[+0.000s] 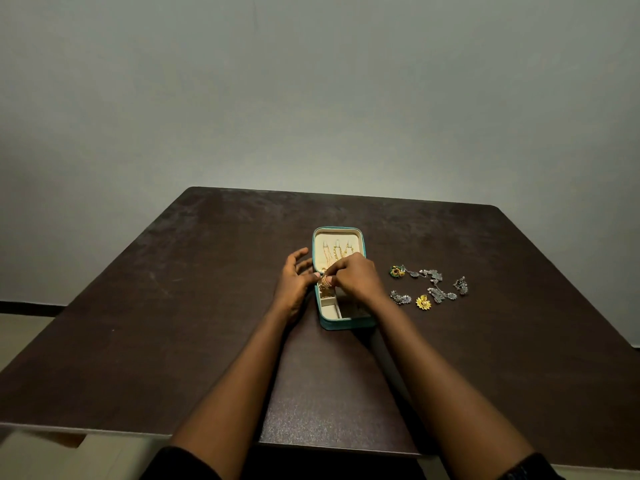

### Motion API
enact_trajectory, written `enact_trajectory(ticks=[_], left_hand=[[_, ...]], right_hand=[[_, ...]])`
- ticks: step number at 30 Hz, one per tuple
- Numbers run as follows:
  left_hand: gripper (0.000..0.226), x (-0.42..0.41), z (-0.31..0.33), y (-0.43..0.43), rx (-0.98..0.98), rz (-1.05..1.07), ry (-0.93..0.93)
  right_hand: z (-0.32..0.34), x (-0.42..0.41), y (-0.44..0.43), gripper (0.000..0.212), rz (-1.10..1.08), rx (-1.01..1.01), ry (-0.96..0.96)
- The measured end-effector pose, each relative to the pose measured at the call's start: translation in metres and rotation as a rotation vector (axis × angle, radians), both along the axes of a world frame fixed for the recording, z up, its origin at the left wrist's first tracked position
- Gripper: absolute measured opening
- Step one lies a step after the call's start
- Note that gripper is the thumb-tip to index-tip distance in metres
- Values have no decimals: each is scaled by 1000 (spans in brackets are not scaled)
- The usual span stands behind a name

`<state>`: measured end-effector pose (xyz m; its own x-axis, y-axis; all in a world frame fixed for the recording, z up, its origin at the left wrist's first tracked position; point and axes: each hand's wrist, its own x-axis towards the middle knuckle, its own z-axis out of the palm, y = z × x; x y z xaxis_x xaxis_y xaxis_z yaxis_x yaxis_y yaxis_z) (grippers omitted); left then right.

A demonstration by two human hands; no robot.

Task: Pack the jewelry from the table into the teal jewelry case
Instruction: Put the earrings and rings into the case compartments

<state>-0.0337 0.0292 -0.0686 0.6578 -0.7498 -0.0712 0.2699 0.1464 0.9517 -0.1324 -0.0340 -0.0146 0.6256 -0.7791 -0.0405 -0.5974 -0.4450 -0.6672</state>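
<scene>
left hand [294, 282], fingers spread loose, braces the teal case [346, 324] at its left wall. right hand [358, 278] pinches a gold piece [325, 283] over the case's middle. i'd hold the case steady and seat it slowly, clear of the hung chains [337, 252]. silver and flower pieces [433, 285] wait on the table [173, 341], right.

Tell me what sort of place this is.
Likely a plain room in a home: a dark wooden table against a bare pale wall, with a teal jewelry case and loose jewelry on it.
</scene>
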Motion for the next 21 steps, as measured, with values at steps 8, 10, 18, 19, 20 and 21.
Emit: enact_trajectory(ticks=[8,10,18,19,20,21], left_hand=[[60,0,1,1,5,4,0],[59,0,1,1,5,4,-9],[58,1,-1,0,7,0,-7],[58,1,-2,-1,9,3,-9],[58,1,-2,-1,9,7,-14],[59,1,-2,-1,9,14,-19]], right_hand=[[4,4,-5,24,102,-17,114],[1,7,-3,25,91,-69,128],[-6,8,3,20,-5,-183,58],[-6,7,2,19,-22,-189,42],[-5,7,2,19,-35,-185,27],[-4,7,1,19,-42,-175,14]])
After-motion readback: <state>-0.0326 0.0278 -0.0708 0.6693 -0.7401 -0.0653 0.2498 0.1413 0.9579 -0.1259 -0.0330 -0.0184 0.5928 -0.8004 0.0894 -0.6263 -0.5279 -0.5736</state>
